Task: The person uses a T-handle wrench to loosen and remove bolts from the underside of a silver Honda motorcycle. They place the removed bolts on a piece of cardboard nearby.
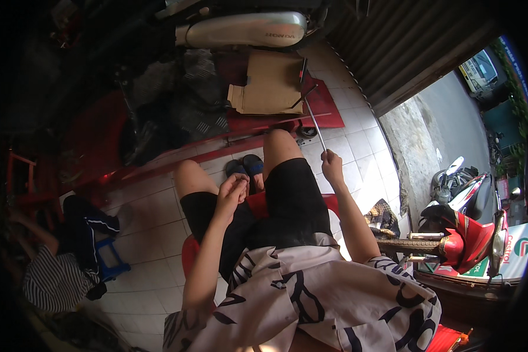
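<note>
My right hand [332, 167] is closed around the near end of a long metal T-handle wrench [315, 123]. The shaft slants up and away, and its dark crossbar lies at the far end, beside the edge of a flattened cardboard sheet [270, 82]. Above my left thigh, my left hand [233, 190] is closed with the fingertips pinched together. Whatever those fingers may hold is too small or hidden to make out. The cardboard lies over a red platform [332, 111] in front of my knees.
A motorbike with a silver engine cover [246, 29] stands beyond the platform. Someone in a striped shirt [56, 281] sits at the left, near a blue stool [111, 258]. At the right are parked motorbikes, one with a red fairing [472, 243], and the street. A corrugated shutter [405, 47] is at the upper right.
</note>
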The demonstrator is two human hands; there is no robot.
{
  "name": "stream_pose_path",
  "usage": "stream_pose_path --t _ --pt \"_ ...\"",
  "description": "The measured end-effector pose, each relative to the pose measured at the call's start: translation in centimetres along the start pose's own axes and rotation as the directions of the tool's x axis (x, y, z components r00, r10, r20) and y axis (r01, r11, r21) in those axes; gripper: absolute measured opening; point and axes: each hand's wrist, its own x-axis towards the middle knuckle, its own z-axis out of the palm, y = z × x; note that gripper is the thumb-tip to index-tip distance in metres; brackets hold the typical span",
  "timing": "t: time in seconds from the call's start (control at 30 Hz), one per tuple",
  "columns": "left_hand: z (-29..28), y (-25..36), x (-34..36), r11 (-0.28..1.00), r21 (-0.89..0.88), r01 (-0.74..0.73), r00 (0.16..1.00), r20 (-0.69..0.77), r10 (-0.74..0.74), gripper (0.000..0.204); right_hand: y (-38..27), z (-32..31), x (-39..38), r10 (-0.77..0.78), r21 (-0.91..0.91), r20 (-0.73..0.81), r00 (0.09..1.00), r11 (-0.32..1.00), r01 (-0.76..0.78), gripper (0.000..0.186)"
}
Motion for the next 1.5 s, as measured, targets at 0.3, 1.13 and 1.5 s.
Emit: stream_pose_path --t 0.3,1.13,1.5 --pt "-1.0 -0.1 0.1 0.992 0.127 -0.027 0.998 -0.046 0.033 0.005 -1.1 -0.5 0.3 0.013 -0.002 -0.044 0.999 1.0 -0.013 0.029" --pt "-2.2 -0.3 1.1 0.975 0.209 -0.076 0.992 -0.082 0.095 0.007 -2.3 0.3 1.2 -0.106 -0.064 -0.12 0.987 0.993 0.099 0.026" --pt "-2.2 -1.4 1.3 0.9 0.435 0.032 0.996 -0.086 0.006 0.01 -0.5 0.1 1.2 -0.041 0.046 0.054 0.998 0.998 0.038 0.026"
